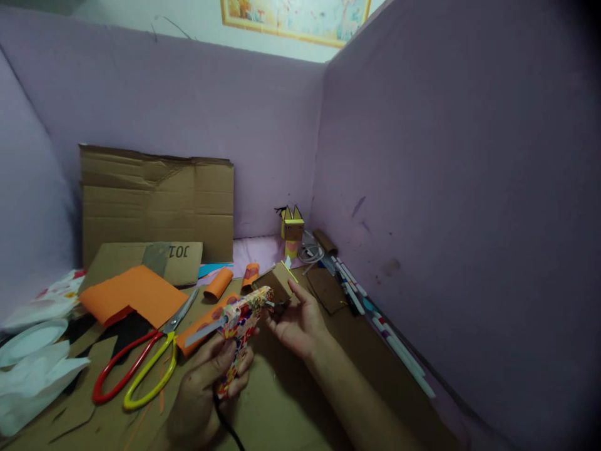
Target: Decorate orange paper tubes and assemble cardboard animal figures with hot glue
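My left hand (206, 382) is wrapped round the grip of a glue gun (240, 322) covered in a colourful pattern. A translucent glue stick (205, 330) juts from its rear, and a black cord (228, 426) hangs below. In my right hand (300, 326) is a small brown cardboard box (280, 280) with a yellow strip along one edge, gripped between thumb and fingers. The gun's nozzle points at the box's near side; whether they touch I cannot tell. Scissors (171, 322) with one red and one yellow handle lie open left of my left hand.
Orange paper (134, 291) and orange rolls (218, 284) lie on the cardboard-covered surface. A small cardboard animal figure (293, 230) stands at the back. Marker pens (350, 285) line the right wall. White plastic (37, 382) lies at left, and a cardboard sheet (157, 200) leans on the back wall.
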The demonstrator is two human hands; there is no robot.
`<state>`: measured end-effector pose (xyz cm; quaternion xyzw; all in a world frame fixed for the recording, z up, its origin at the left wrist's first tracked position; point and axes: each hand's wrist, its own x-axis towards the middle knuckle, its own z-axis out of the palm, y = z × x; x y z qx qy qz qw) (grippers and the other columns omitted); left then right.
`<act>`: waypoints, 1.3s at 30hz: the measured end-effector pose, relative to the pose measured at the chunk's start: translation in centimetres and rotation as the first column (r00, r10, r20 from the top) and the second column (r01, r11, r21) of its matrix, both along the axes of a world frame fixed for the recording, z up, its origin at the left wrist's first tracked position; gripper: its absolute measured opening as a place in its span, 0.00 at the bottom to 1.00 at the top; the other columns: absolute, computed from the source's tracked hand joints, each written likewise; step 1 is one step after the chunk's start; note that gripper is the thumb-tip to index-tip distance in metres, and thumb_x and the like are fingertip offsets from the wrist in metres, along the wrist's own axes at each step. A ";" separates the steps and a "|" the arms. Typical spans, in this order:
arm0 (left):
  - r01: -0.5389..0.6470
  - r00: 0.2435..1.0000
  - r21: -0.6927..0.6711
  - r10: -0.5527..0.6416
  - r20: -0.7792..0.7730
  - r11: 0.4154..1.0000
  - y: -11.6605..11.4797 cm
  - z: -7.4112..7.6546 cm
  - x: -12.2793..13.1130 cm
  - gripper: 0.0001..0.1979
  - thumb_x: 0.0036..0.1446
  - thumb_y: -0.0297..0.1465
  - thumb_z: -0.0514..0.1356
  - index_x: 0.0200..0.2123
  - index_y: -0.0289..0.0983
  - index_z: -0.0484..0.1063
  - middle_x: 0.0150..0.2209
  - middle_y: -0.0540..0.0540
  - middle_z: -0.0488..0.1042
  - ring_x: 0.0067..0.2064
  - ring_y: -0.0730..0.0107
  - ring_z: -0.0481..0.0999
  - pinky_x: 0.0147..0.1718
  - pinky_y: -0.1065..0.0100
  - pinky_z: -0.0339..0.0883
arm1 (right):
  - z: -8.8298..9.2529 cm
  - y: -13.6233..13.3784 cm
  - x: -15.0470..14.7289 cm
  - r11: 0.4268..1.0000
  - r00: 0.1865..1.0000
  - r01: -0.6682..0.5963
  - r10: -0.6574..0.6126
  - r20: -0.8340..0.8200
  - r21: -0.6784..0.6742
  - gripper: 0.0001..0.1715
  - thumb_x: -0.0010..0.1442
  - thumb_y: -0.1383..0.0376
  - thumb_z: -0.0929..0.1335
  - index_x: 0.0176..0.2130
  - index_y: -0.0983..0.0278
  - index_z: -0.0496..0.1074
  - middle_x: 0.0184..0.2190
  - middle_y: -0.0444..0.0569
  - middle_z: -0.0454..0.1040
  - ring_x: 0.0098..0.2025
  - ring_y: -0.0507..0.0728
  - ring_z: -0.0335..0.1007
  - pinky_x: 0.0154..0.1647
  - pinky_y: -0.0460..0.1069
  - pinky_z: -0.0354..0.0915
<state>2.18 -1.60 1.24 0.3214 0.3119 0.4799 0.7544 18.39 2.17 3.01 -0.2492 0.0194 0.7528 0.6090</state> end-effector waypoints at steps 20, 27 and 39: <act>0.034 0.926 0.144 -0.086 0.369 0.989 1.9 2.6 -4.2 0.05 0.55 0.30 0.57 0.34 0.34 0.67 0.23 0.50 0.65 0.17 0.78 0.62 0.13 0.77 0.61 | -6.4 5.1 3.7 0.889 -0.112 0.131 -0.427 0.897 0.439 0.26 0.38 0.67 0.73 0.41 0.62 0.70 0.36 0.51 0.77 0.41 0.64 0.73 0.44 0.57 0.66; -0.008 0.931 0.202 -0.067 0.359 0.979 1.8 3.4 -5.3 0.08 0.53 0.33 0.59 0.31 0.33 0.69 0.24 0.48 0.66 0.18 0.79 0.62 0.13 0.77 0.62 | -5.0 2.8 2.4 0.838 -0.301 0.145 -0.469 0.830 0.526 0.37 0.40 0.76 0.65 0.53 0.65 0.65 0.54 0.61 0.67 0.61 0.69 0.58 0.58 0.62 0.57; -0.068 0.954 0.160 0.018 0.298 0.985 1.5 4.5 -5.3 0.12 0.47 0.35 0.65 0.25 0.32 0.68 0.22 0.49 0.65 0.17 0.81 0.59 0.13 0.78 0.58 | 1.0 11.6 -6.6 0.985 -0.598 -0.153 -0.032 0.801 -0.075 0.31 0.57 0.64 0.71 0.54 0.78 0.63 0.51 0.71 0.68 0.52 0.69 0.69 0.50 0.59 0.66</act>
